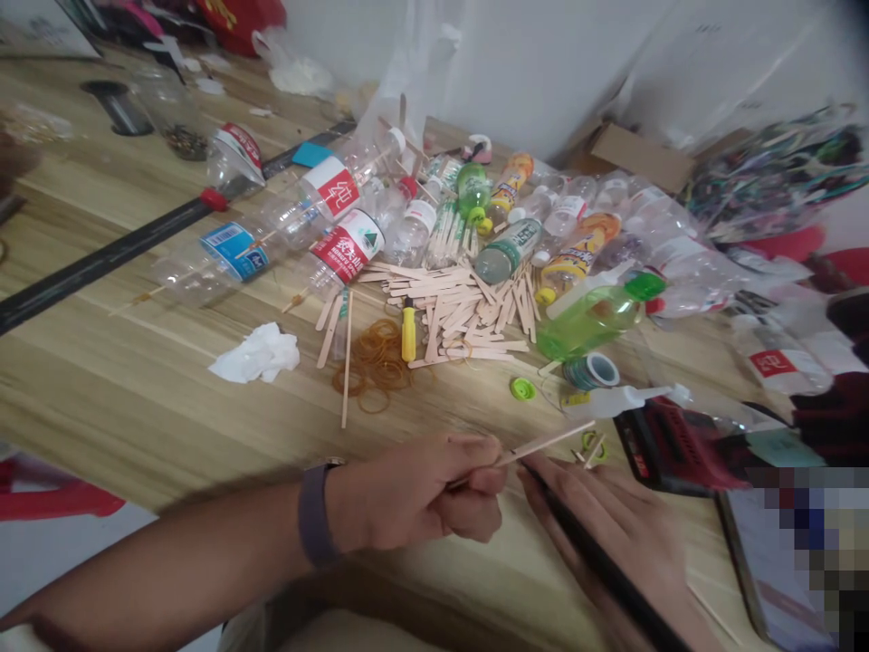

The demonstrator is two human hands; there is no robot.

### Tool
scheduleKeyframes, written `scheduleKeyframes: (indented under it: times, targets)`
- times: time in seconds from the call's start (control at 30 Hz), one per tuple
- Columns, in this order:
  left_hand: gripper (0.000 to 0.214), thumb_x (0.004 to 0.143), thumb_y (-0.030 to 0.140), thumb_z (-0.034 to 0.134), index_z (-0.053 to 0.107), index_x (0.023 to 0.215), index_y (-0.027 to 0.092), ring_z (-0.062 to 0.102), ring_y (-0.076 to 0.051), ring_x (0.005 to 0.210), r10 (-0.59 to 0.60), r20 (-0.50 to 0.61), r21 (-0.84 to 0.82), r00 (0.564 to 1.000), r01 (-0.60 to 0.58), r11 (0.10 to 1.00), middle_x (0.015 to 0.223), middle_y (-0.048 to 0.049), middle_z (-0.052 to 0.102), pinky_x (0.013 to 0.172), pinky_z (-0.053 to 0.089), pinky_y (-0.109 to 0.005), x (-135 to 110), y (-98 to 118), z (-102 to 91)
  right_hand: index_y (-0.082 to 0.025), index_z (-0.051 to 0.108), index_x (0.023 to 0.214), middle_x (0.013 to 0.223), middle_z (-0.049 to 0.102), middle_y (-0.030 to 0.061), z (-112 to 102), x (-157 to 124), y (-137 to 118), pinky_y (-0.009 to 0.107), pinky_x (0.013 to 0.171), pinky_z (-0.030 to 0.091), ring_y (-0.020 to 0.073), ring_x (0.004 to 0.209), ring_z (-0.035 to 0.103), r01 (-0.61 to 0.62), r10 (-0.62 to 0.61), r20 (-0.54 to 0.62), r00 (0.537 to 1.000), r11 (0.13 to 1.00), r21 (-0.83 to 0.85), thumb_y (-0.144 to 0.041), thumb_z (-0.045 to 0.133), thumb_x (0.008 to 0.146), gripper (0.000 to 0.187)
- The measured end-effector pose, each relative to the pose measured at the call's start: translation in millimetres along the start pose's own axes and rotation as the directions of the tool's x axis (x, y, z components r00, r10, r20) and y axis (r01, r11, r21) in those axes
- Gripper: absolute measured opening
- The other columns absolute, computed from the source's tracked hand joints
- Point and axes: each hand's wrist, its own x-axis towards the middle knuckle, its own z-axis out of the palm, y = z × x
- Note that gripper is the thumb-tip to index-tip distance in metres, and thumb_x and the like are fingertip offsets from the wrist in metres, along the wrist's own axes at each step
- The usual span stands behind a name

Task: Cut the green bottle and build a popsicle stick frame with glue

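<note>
At the near edge of the wooden table (136, 398), the left hand (421, 493) is closed around a thin wooden stick (549, 442) pointing right. Just beside it the right hand (611, 525) lies fingers stretched, a long black tool (597, 561) across it; whether it grips, I cannot tell. Farther off lie rubber bands (377, 362), flat craft sticks (462, 312), then plastic bottles (346, 244)

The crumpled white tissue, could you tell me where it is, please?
Head view, left of centre: the tissue lies on the table, left of the rubber bands, beyond the left hand.
</note>
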Motion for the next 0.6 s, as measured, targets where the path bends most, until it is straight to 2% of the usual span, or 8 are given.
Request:
scheduleKeyframes:
  times: [0.07,0.13,0.17,0.2,0.3,0.4,0.5,0.6]
  targets:
    - [0.045,0.092,0.047,0.053,0.033,0.061,0.021,0.013,-0.009,0.042,0.074,-0.051,-0.025,0.996,-0.076,0.997,0.04,0.0125,0.018,0.054,0.02,-0.027,-0.8,4.4,-3.0,-0.022,0.069,0.088,0.072,0.072,-0.001,1.0,-3.4,-8.2,0.024,0.059,0.052,0.0147,0.064,0.069,-0.239,0.233,0.056,0.971,0.956,0.17,-0.024,0.047,0.102,0.027]
    - [0.043,0.096,0.042,0.049,0.034,0.061,0.021,0.013,-0.009,0.042,0.161,-0.124,-0.054,0.979,-0.168,0.984,0.039,0.0122,0.019,0.056,0.024,-0.025,-1.0,8.5,-6.0,-0.025,0.068,0.071,0.06,0.068,-0.0049,-0.2,-4.3,-13.9,0.021,0.058,0.053,0.0133,0.06,0.069,-0.494,0.456,0.19,0.869,0.811,0.312,-0.029,0.045,0.103,0.039]
    - [0.042,0.097,0.04,0.046,0.034,0.062,0.021,0.013,-0.01,0.043,0.173,-0.143,-0.072,0.974,-0.185,0.98,0.039,0.012,0.019,0.056,0.025,-0.024,-0.8,9.6,-7.2,-0.025,0.068,0.067,0.054,0.065,-0.006,-1.4,-3.6,-15.4,0.02,0.057,0.053,0.0127,0.057,0.068,-0.571,0.516,0.243,0.821,0.746,0.344,-0.03,0.045,0.103,0.042]
    - [0.042,0.098,0.039,0.044,0.034,0.062,0.021,0.013,-0.01,0.043,0.158,-0.143,-0.09,0.977,-0.171,0.981,0.039,0.0118,0.019,0.057,0.026,-0.023,-0.6,9.7,-8.0,-0.025,0.068,0.067,0.053,0.064,-0.0062,-2.6,-2.2,-16.0,0.019,0.055,0.052,0.0125,0.056,0.068,-0.6,0.535,0.273,0.8,0.716,0.358,-0.03,0.045,0.103,0.043]
    - [0.045,0.098,0.041,0.041,0.03,0.059,0.021,0.016,-0.01,0.043,0.06,-0.088,-0.116,0.994,-0.07,0.991,0.038,0.0108,0.018,0.058,0.028,-0.023,0.4,6.3,-9.3,-0.024,0.068,0.069,0.059,0.067,-0.0045,-4.3,3.0,-15.0,0.019,0.051,0.05,0.0128,0.057,0.068,-0.479,0.42,0.233,0.877,0.805,0.352,-0.03,0.05,0.1,0.037]
    - [0.048,0.097,0.041,0.041,0.026,0.056,0.021,0.015,-0.01,0.042,0.046,-0.086,-0.097,0.995,-0.054,0.994,0.037,0.0102,0.016,0.055,0.025,-0.024,1.1,2.8,-9.7,-0.021,0.067,0.074,0.064,0.067,-0.002,-1.6,6.5,-13.6,0.021,0.052,0.048,0.0121,0.055,0.065,-0.3,0.272,0.141,0.952,0.921,0.25,-0.029,0.049,0.101,0.034]
    - [0.047,0.096,0.036,0.039,0.025,0.053,0.021,0.013,-0.01,0.042,0.016,-0.12,-0.07,0.993,-0.025,0.997,0.038,0.0095,0.015,0.053,0.021,-0.025,1.7,2.9,-8.6,-0.017,0.068,0.089,0.069,0.069,0.0006,3.0,9.6,-12.0,0.026,0.053,0.044,0.0133,0.055,0.063,-0.146,0.14,0.064,0.988,0.984,0.1,-0.026,0.046,0.103,0.027]
    - [0.045,0.095,0.033,0.036,0.025,0.053,0.022,0.012,-0.01,0.043,-0.062,-0.163,-0.049,0.985,0.054,0.997,0.039,0.0094,0.016,0.052,0.018,-0.026,1.8,5.0,-5.9,-0.012,0.064,0.098,0.069,0.068,0.0018,4.6,15.5,-10.2,0.029,0.052,0.039,0.0133,0.051,0.059,-0.036,0.038,0.057,0.998,0.999,-0.029,-0.023,0.037,0.106,0.03]
